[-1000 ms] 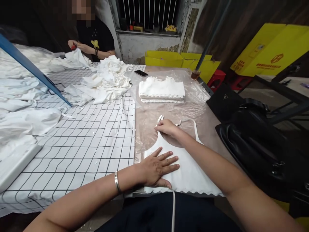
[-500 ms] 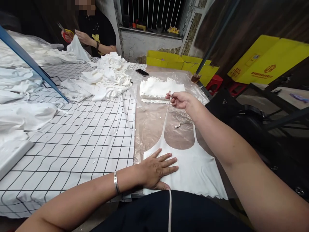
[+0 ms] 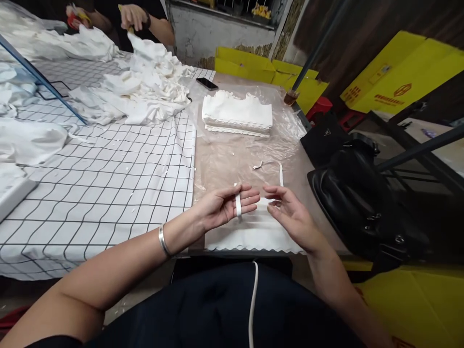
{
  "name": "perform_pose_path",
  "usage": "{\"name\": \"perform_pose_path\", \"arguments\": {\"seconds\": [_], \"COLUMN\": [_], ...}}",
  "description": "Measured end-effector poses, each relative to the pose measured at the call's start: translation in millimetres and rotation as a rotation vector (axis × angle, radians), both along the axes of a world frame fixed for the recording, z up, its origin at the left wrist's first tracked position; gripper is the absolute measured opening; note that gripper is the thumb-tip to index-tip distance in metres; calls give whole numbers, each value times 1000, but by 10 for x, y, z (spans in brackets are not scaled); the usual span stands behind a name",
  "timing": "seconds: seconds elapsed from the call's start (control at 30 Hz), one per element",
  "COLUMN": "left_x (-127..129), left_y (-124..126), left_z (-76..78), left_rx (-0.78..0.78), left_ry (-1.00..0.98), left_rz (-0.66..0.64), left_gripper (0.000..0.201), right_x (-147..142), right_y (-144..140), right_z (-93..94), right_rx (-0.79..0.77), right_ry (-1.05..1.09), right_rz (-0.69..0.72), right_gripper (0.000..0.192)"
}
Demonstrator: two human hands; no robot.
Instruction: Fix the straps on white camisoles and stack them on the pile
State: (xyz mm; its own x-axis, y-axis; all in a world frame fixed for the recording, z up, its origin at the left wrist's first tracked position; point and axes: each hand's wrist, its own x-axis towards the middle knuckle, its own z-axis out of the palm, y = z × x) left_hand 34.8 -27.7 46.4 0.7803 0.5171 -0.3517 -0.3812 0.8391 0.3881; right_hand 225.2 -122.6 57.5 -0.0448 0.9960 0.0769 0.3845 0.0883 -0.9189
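**Now: white strap looped over the left hand's fingers**

Just above the near edge of the desk [image 3: 224, 159], the left hand [image 3: 226, 205] lies palm up with its fingers loosely curled, and a narrow white strap [image 3: 238, 205] is wrapped around them. Just to its right, the right hand [image 3: 290, 215] is spread with fingers relaxed, grasping nothing, its fingertips close to the left hand's but apart from them. Beneath both hands rests the folded white garment [image 3: 250, 232], its scalloped hem along the desk edge nearest the person. Beyond the right hand, the garment's other strap [image 3: 280, 171] lies loose on the clear plastic sheet [image 3: 221, 164].

Farther beyond the hands stands a neat stack of folded white pieces [image 3: 237, 113], with a phone [image 3: 207, 83] past it. Well to the left of the left hand spreads a checked cloth [image 3: 108, 183] carrying a heap of white fabric [image 3: 145, 92]. Far beyond, another person's hands [image 3: 132, 14] work at that heap. Right of the right hand sits a black bag [image 3: 358, 198].
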Motion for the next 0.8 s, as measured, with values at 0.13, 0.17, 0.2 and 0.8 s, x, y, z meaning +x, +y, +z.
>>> {"name": "perform_pose_path", "arguments": {"seconds": [0.13, 0.17, 0.2, 0.8], "left_x": [51, 66, 82, 299], "left_y": [-7, 6, 22, 587], "left_z": [55, 69, 83, -45], "left_rx": [-9, -17, -23, 98], "left_ry": [8, 31, 53, 128], "left_rz": [46, 64, 77, 133], "left_gripper": [24, 25, 26, 30], "right_x": [-5, -36, -75, -272], "right_y": [121, 158, 192, 116], "right_z": [-187, -206, -219, -173], "right_rx": [-216, -242, -266, -765], "right_ry": [419, 478, 526, 667], "right_rz": [75, 88, 99, 206], "right_gripper": [45, 45, 45, 33]}}
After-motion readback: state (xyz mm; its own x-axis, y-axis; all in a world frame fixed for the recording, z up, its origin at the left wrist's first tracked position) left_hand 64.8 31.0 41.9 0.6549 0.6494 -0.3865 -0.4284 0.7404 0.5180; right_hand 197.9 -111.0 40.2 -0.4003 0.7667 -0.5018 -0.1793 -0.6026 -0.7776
